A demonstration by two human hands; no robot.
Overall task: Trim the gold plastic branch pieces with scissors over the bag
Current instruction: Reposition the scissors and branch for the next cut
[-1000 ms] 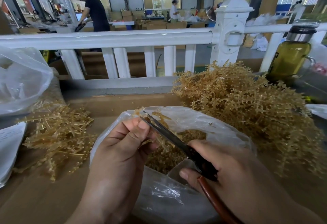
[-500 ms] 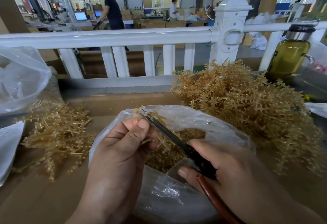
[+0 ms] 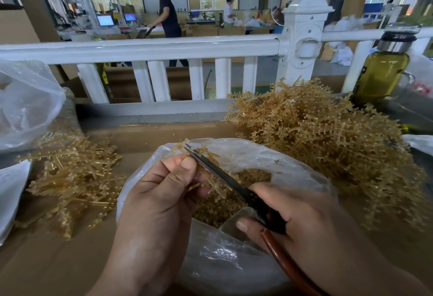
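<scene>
Left hand point(image 3: 159, 197) pinches a gold branch piece point(image 3: 216, 191) over the bag point(image 3: 281, 155); right hand point(image 3: 311, 223), at four o'clock, grips scissors point(image 3: 218, 171) beside that thumb, risking a nick.

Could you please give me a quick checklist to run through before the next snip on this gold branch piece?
1. Left hand pinches the gold branch piece: ok.
2. Right hand grips the scissors: ok.
3. Scissors and piece sit over the open plastic bag: ok.
4. Left thumb clear of the blades: cannot tell, it lies right beside them.
5. Blades opened for the cut: not ok, they look closed.
6. Room in the bag for more clippings: ok.
</scene>
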